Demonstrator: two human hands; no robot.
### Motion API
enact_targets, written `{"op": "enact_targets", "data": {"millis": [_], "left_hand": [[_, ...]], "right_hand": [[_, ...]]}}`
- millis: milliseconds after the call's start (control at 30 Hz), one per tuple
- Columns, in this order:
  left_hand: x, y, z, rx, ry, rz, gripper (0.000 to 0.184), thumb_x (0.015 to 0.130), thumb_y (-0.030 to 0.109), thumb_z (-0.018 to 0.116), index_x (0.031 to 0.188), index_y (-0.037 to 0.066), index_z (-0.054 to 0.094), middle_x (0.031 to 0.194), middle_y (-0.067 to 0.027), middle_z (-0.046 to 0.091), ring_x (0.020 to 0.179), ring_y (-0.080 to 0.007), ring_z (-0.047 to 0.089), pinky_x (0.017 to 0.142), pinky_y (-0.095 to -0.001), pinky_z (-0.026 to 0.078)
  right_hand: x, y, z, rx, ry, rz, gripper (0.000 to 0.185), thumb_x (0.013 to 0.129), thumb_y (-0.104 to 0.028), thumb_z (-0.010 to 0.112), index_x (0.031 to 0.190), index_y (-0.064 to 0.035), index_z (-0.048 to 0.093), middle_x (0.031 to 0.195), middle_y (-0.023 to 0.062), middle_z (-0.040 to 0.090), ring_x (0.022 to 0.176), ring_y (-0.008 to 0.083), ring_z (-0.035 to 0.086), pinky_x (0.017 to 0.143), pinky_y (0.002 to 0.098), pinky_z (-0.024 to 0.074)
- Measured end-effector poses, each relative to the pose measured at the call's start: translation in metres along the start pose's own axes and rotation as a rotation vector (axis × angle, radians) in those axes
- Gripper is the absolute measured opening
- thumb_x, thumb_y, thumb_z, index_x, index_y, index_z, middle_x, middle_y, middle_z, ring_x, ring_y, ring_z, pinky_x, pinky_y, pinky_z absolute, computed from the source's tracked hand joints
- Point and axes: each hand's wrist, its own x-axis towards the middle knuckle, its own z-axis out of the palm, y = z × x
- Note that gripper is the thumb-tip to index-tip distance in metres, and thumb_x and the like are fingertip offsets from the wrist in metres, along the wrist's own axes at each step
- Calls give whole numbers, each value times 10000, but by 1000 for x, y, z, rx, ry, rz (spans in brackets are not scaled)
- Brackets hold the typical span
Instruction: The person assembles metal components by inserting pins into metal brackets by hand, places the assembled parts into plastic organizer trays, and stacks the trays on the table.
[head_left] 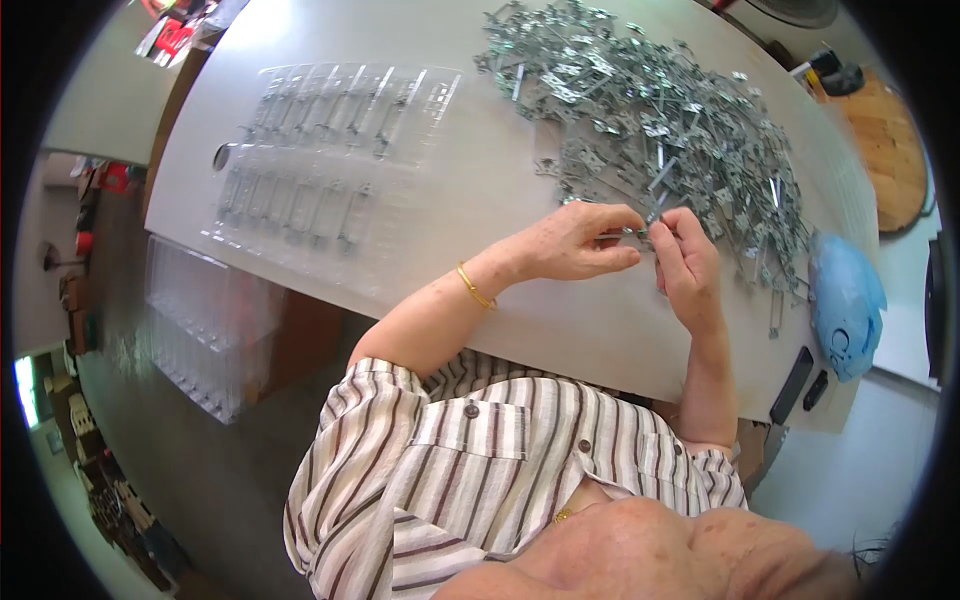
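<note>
Over the table's near side, my left hand pinches a small metal part between thumb and fingers. Close beside it on the right, my right hand has its fingers closed at the other end of the same part, whose far tip they partly hide. Just beyond both hands spreads a large heap of loose metal parts. To the left lies a clear plastic tray with rows of similar metal parts in its slots, and a second clear tray with parts is nearer.
A blue plastic bag lies at the right edge of the table, near a black bar-shaped object. Stacked clear trays stand lower left, beside the table. A round wooden stool is at the far right.
</note>
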Motion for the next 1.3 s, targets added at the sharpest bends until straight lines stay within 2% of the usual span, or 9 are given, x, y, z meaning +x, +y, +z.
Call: {"op": "enact_targets", "data": {"millis": [167,267,467,567,600,700,867,1200,1300], "left_hand": [[-1,1,-1,-68,-41,-42,390,942,294,728,1201,11,663,770,-56,566,690,-129,494,645,-311,440],[1,3,-5,48,-158,43,377,966,294,706,1222,21,658,778,-18,557,695,-99,472,624,-288,414],[1,2,4,-461,-53,-178,353,1042,298,603,1282,41,642,822,13,563,644,-48,430,575,-197,349],[0,-2,-10,-772,-38,-277,317,1061,336,586,1217,65,640,840,10,583,618,-33,427,525,-185,335],[2,-2,-7,-800,36,-298,299,1075,315,555,1208,56,625,816,2,565,560,-20,358,481,-177,248],[3,-2,-11,-891,31,-274,300,1078,308,542,1211,51,621,818,-3,569,553,-30,363,483,-186,262],[2,-6,-9,-892,62,-281,294,1082,286,536,1236,45,607,822,-9,575,550,-35,357,483,-191,265],[0,-10,-6,-764,62,-243,345,1071,275,558,1295,19,617,840,6,551,572,-30,356,495,-193,259],[0,-9,-8,-769,18,-221,305,1053,273,629,1282,72,625,845,32,562,636,-18,407,532,-181,311]], "right_hand": [[3,4,2,-36,84,-65,181,1054,-183,586,976,-20,577,661,26,526,605,94,477,560,294,406],[7,9,0,-62,115,-89,191,1069,-211,580,983,-40,586,667,12,541,595,76,478,544,272,401],[14,19,-5,295,135,75,206,1089,-273,575,1037,-75,594,671,-27,567,579,37,477,507,225,387],[11,25,1,172,117,38,187,1080,-250,595,1056,-65,596,706,-27,588,608,33,502,530,220,409],[11,28,2,195,102,11,170,1074,-234,606,1069,-64,602,723,-28,596,623,30,509,540,218,414],[9,31,7,238,80,-62,133,1057,-184,634,1106,-61,624,766,-33,611,663,22,521,566,211,421],[5,33,13,178,121,-156,104,1029,-105,659,1117,-49,666,775,-52,598,668,12,490,569,211,395],[3,30,9,139,85,-80,78,1007,-87,667,1068,-39,676,730,-72,565,640,4,458,550,214,366],[1,27,7,124,68,-54,116,1012,-92,658,1115,-38,649,721,-69,561,635,7,461,551,214,367]]}}
